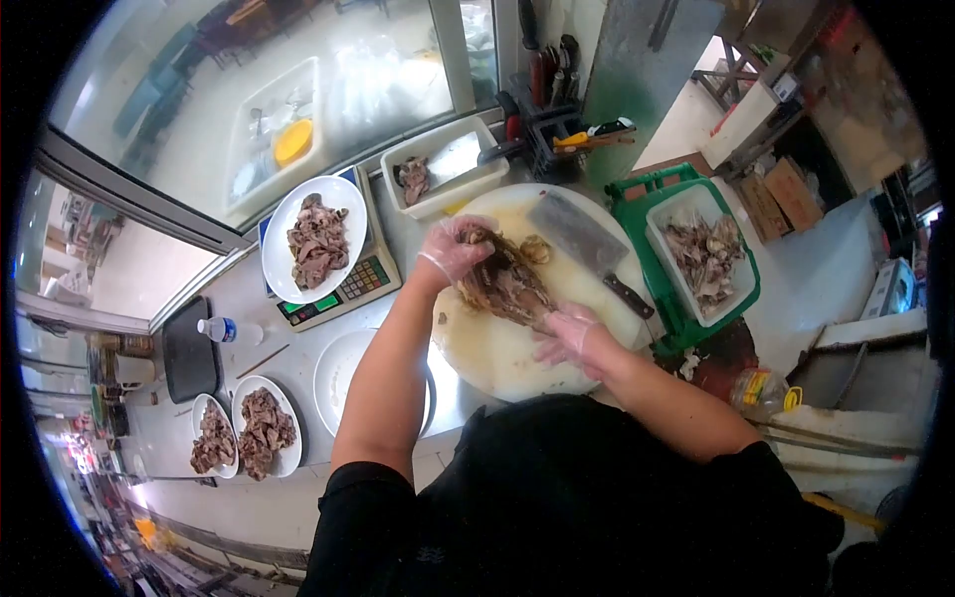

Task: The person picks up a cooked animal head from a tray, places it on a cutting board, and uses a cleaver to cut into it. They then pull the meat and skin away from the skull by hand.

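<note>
A large brown piece of cooked meat (505, 289) lies slantwise over the round white chopping board (468, 353). My left hand (456, 251), in a clear plastic glove, is closed around its upper end. At the lower end, my right hand (575, 338), gloved the same way, grips the narrow tip. Whether there is bone inside cannot be made out. On the board's far right side rests a cleaver (577, 234), its dark handle (629, 297) pointing toward me. A small scrap of meat (536, 249) sits between the meat and the blade.
Left of the board, a plate of sliced meat (318, 244) stands on a digital scale (348, 289). A white tub (463, 174) holds meat and a blade. Bones fill a white container (701, 259) on a green bin (637, 214). Two meat plates (269, 433) stand lower left, near a bottle (217, 329).
</note>
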A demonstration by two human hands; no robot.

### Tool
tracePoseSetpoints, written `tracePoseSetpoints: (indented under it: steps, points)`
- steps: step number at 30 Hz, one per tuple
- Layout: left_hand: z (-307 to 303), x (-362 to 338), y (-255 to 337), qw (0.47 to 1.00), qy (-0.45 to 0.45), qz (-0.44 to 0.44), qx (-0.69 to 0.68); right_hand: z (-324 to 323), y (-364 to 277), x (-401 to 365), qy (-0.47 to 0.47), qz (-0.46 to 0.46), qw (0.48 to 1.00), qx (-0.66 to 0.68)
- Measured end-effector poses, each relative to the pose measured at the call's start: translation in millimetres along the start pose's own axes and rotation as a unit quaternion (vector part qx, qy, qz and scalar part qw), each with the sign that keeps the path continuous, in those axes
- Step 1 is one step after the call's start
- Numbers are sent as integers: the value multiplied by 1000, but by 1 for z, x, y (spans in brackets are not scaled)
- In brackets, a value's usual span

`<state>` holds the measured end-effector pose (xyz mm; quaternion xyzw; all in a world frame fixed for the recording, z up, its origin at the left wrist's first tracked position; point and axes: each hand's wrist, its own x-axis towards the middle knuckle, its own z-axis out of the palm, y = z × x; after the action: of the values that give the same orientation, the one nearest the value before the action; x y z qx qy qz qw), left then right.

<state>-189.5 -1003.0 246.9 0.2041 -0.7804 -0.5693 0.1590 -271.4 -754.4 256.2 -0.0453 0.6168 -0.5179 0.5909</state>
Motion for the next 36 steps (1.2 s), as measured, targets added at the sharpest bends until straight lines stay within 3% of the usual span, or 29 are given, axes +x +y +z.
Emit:
tracePoseSetpoints:
  steps: [2,5,7,10,16,19,23,25,27,30,32,36]
  points:
    - [-1,-1,1,1000,-3,10,7,0,8,0,24,8,999,25]
    - [-4,2,4,1000,-5,-27,16,-10,18,6,-35,-13,998,44]
    - [-8,5,-1,994,-51,-93,-15,-10,25,9,-32,-12,998,53]
    - [-8,9,-9,992,-43,-114,-36,-6,32,4,-9,-16,997,74]
    - [-10,13,-12,995,-30,-62,-76,-8,33,4,-17,2,997,81]
    - [-14,19,-23,985,-37,-88,-143,-8,46,10,-12,3,997,78]
    - [-29,24,-31,988,-32,-102,-107,-14,56,12,-50,4,995,91]
    - [-33,30,-62,982,-21,-97,-162,-17,57,17,-44,-22,996,74]
    - [-37,29,-68,987,-19,-87,-132,-20,70,21,-34,-47,996,67]
    - [-42,23,-55,944,-32,-141,-296,-24,71,28,-15,-30,999,33]
    - [-39,24,-51,952,-18,-145,-269,-19,56,15,-5,-12,1000,-27]
    - [-30,17,-43,973,-23,-137,-185,-35,49,2,-38,-26,999,-6]
